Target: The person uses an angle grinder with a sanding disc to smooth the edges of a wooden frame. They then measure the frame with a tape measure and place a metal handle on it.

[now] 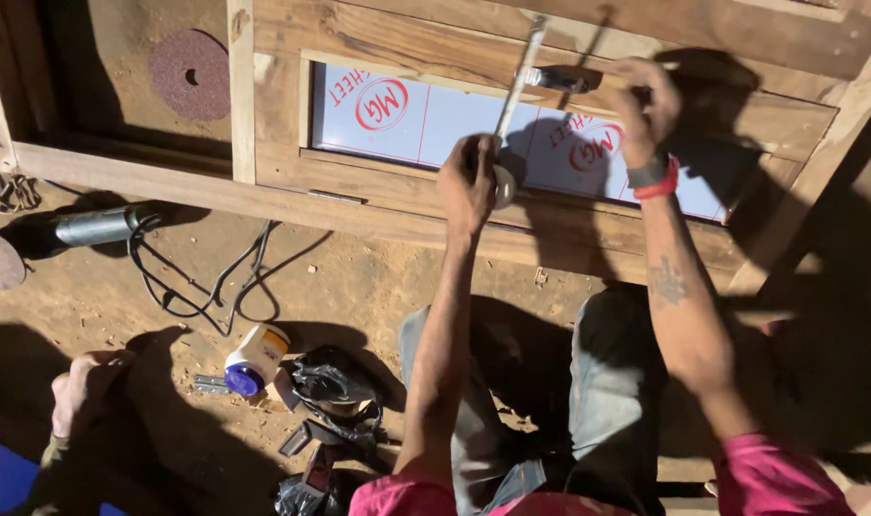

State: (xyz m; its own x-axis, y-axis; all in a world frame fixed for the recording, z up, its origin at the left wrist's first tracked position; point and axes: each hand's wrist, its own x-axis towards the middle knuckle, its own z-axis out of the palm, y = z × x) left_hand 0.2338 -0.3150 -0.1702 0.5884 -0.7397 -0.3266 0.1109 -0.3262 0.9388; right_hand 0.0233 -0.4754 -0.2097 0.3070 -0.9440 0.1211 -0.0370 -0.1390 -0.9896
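My left hand grips a round tape measure, its metal blade running up across a wooden frame. The frame lies on the dirt floor and holds a white film-covered panel with red print. My right hand, a red and grey band at its wrist, holds a dark-handled tool with a metal collar. The tool lies against the frame's upper rail, right beside the tape blade. My knees in grey trousers are below the frame.
A grey power grinder with a black cable lies at left, with round abrasive discs nearby. A white jar with a blue lid and a black bag sit on the floor. Another person's hand is at lower left.
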